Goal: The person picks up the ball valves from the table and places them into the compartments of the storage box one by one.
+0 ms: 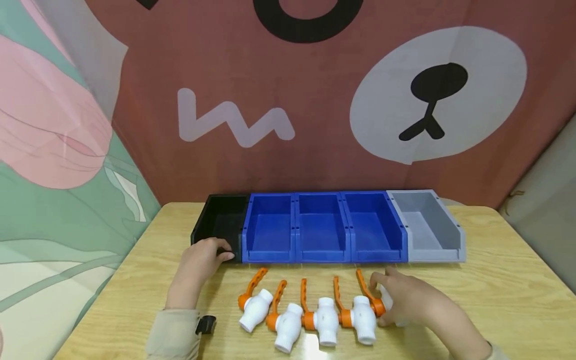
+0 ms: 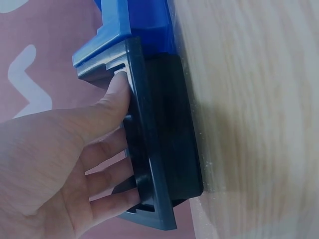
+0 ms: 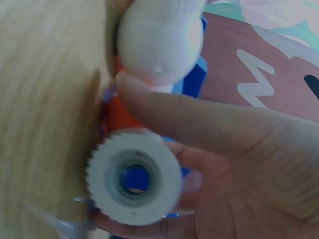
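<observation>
My left hand [image 1: 204,256] rests at the low front of a black bin [image 2: 174,129]. The thumb lies along the bin's lip, and the other fingers, fairly straight, reach over the rim. My right hand [image 1: 407,300] grips the rightmost ball valve [image 3: 167,184], white with an orange handle, thumb on one side and fingers curled round the other. The hand hides much of its white body in the head view. Close beside it lies another white ball valve [image 1: 363,320], the end one of several similar valves in a row, orange levers pointing toward the bins.
To the right of the black bin stand three blue bins [image 1: 321,256] and a grey bin [image 1: 434,256], joined in a row on the wooden table [image 1: 504,280]. Behind the table hangs a printed cloth [image 1: 315,165]. A black band [image 1: 206,325] shows by the left sleeve.
</observation>
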A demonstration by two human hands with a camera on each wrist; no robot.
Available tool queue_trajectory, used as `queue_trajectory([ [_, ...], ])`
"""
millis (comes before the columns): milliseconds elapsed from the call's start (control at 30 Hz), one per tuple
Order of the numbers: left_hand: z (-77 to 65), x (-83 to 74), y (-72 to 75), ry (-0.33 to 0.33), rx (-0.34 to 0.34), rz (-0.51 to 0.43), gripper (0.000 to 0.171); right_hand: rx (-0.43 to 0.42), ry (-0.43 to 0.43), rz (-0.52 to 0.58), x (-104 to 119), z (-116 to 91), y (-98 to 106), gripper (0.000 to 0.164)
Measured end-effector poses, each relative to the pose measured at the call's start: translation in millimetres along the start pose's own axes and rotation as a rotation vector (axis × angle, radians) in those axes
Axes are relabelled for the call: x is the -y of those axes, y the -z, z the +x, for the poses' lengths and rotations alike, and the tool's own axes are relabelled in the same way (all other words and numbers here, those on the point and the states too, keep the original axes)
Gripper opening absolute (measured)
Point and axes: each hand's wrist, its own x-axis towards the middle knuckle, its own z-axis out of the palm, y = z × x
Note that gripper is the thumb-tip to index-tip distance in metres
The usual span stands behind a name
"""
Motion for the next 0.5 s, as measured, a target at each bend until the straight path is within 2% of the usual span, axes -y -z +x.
queue_trajectory([
  [300,1.5,1.1,1.7,0.034,-0.024,-0.017,0.013,-0.022,0.055,-0.013,-0.5,6.1,-6.6,0.048],
  [500,1.3,-0.5,0.2,0.070,0.004,-0.025,0.019,-0.010,0.049,-0.007,-2.9,4.9,-8.5,0.047],
])
